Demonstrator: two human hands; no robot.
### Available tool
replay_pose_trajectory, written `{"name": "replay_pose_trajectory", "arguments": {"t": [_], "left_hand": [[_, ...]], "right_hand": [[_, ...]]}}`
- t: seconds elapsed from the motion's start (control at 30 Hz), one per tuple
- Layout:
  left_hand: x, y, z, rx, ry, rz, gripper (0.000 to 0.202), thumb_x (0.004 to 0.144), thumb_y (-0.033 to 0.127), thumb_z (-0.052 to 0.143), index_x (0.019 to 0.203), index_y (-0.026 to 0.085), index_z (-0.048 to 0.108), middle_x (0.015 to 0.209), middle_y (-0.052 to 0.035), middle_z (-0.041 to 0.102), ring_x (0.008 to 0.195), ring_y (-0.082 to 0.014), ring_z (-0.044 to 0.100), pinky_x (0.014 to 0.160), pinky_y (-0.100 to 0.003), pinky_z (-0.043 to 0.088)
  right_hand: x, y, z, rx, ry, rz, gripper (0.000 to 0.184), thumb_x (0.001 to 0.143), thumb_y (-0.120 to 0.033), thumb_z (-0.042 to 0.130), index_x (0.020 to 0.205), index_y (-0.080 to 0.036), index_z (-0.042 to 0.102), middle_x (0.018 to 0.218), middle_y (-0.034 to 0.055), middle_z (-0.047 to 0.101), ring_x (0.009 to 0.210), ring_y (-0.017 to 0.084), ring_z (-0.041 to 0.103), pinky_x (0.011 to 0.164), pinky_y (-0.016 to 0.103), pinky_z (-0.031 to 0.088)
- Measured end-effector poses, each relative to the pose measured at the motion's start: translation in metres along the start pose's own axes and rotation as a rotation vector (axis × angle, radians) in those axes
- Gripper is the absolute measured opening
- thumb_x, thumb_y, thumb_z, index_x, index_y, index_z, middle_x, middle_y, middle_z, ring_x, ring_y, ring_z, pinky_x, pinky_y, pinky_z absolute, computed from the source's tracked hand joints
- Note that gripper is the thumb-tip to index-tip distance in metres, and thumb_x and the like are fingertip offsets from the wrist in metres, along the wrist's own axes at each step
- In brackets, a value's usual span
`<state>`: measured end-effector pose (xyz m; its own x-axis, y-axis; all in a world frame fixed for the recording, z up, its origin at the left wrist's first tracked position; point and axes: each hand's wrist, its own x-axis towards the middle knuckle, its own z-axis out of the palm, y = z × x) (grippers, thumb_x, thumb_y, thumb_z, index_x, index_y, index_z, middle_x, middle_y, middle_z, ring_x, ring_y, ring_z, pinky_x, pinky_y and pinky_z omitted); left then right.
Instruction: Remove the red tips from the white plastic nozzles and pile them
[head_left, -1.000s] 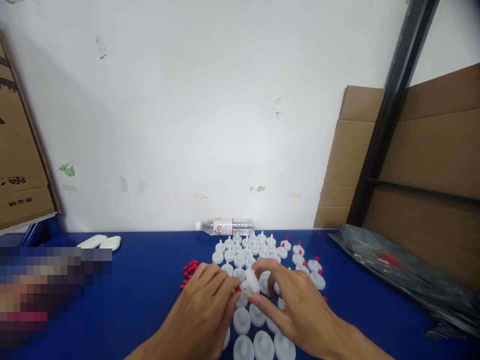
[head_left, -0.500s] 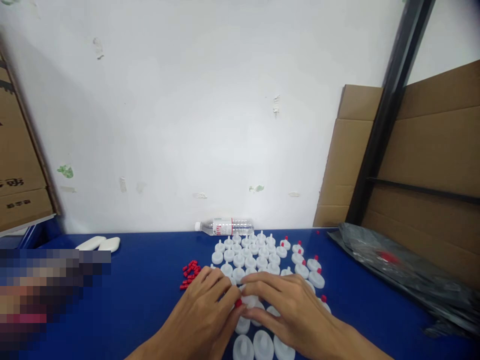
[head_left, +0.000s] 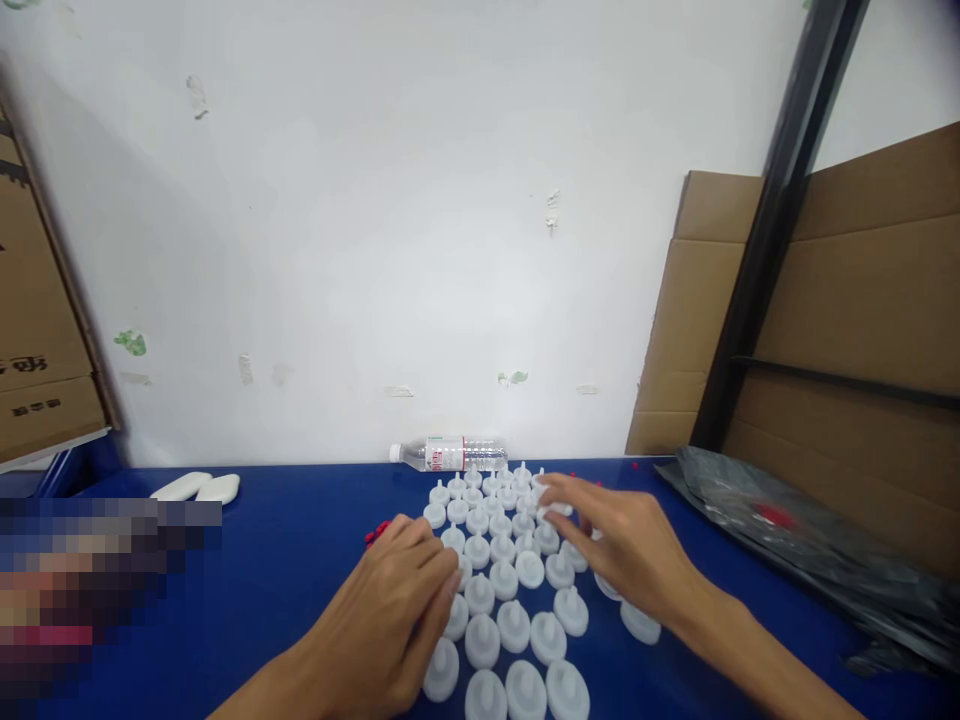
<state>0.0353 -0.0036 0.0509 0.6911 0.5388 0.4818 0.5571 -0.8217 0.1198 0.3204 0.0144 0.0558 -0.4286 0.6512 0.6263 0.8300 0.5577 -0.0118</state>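
Note:
Many white round plastic nozzle lids (head_left: 482,641) stand in loose rows on the blue table, spouts up. My right hand (head_left: 619,535) reaches over the far right of the rows, with thumb and fingertips closed about a white nozzle lid (head_left: 556,503); whether that lid is lifted is hard to see. My left hand (head_left: 382,615) rests at the left edge of the rows. Its fingers are curled together, and whatever they may hold is hidden. Small red caps (head_left: 381,530) show just behind its knuckles. A white lid (head_left: 640,622) sits beneath my right wrist.
A clear plastic bottle (head_left: 450,454) lies against the wall. Two white oval objects (head_left: 217,489) are at the back left. On the right are a grey plastic bag (head_left: 757,530) and cardboard sheets (head_left: 694,320). A blurred-out patch covers the lower left.
My hands were together over a white lid with a red cap. They have parted: the right moved up and right to the back rows, the left drew slightly left.

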Motion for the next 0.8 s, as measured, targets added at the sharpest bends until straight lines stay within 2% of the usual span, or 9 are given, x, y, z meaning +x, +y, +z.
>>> {"name": "replay_pose_trajectory", "arguments": {"t": [0.1, 0.27, 0.4, 0.5, 0.57, 0.67, 0.8], "left_hand": [[0.003, -0.010, -0.001, 0.097, 0.067, -0.087, 0.029, 0.102, 0.015, 0.031, 0.076, 0.022, 0.041, 0.076, -0.0015, 0.053, 0.076, -0.0199, 0.047, 0.071, -0.038, 0.038], [0.004, -0.028, 0.000, 0.254, 0.133, -0.249, 0.029, 0.100, 0.019, 0.033, 0.075, 0.022, 0.046, 0.077, -0.0041, 0.053, 0.078, -0.0228, 0.047, 0.070, -0.038, 0.042], [0.002, -0.037, 0.000, 0.335, 0.094, -0.286, 0.030, 0.099, 0.017, 0.035, 0.073, 0.021, 0.050, 0.079, -0.0052, 0.054, 0.080, -0.0238, 0.049, 0.070, -0.039, 0.044], [0.001, -0.041, 0.002, 0.351, 0.052, -0.311, 0.031, 0.099, 0.016, 0.035, 0.075, 0.020, 0.054, 0.080, -0.0062, 0.056, 0.082, -0.0245, 0.050, 0.072, -0.040, 0.045], [0.001, -0.042, 0.004, 0.360, 0.020, -0.325, 0.031, 0.098, 0.015, 0.035, 0.076, 0.019, 0.056, 0.081, -0.0072, 0.057, 0.083, -0.0254, 0.050, 0.074, -0.041, 0.045], [0.001, -0.043, 0.006, 0.363, -0.009, -0.343, 0.031, 0.098, 0.014, 0.034, 0.079, 0.018, 0.058, 0.082, -0.0081, 0.059, 0.084, -0.0264, 0.052, 0.075, -0.042, 0.046], [0.000, -0.043, 0.007, 0.355, -0.011, -0.364, 0.025, 0.095, 0.011, 0.038, 0.090, 0.018, 0.061, 0.084, -0.0078, 0.064, 0.086, -0.0271, 0.055, 0.075, -0.040, 0.045]], "right_hand": [[0.005, 0.015, -0.006, -0.051, 0.004, 0.214, 0.022, 0.100, -0.042, 0.052, 0.106, -0.027, 0.067, 0.096, 0.0024, 0.077, 0.059, 0.016, 0.067, 0.055, 0.027, 0.046], [0.007, 0.033, -0.004, -0.068, -0.042, 0.338, 0.029, 0.097, -0.048, 0.053, 0.088, -0.025, 0.069, 0.112, 0.0048, 0.071, 0.066, 0.017, 0.067, 0.057, 0.029, 0.045], [0.006, 0.039, 0.001, -0.092, -0.191, 0.421, 0.027, 0.097, -0.042, 0.054, 0.089, -0.025, 0.073, 0.099, 0.0056, 0.073, 0.076, 0.022, 0.069, 0.062, 0.030, 0.045], [0.006, 0.040, 0.003, -0.051, -0.303, 0.444, 0.018, 0.093, -0.035, 0.059, 0.088, -0.026, 0.074, 0.089, 0.0041, 0.075, 0.083, 0.025, 0.070, 0.064, 0.029, 0.044], [0.006, 0.040, 0.004, -0.033, -0.323, 0.440, 0.018, 0.093, -0.036, 0.060, 0.089, -0.026, 0.074, 0.087, 0.0031, 0.076, 0.081, 0.024, 0.071, 0.064, 0.029, 0.044], [0.006, 0.043, 0.005, -0.030, -0.257, 0.408, 0.030, 0.100, -0.042, 0.049, 0.098, -0.026, 0.074, 0.094, 0.0048, 0.077, 0.086, 0.026, 0.070, 0.068, 0.032, 0.045], [0.005, 0.045, 0.008, -0.005, -0.193, 0.335, 0.044, 0.106, -0.043, 0.034, 0.107, -0.022, 0.073, 0.108, 0.0083, 0.075, 0.102, 0.029, 0.066, 0.082, 0.036, 0.047]]}}
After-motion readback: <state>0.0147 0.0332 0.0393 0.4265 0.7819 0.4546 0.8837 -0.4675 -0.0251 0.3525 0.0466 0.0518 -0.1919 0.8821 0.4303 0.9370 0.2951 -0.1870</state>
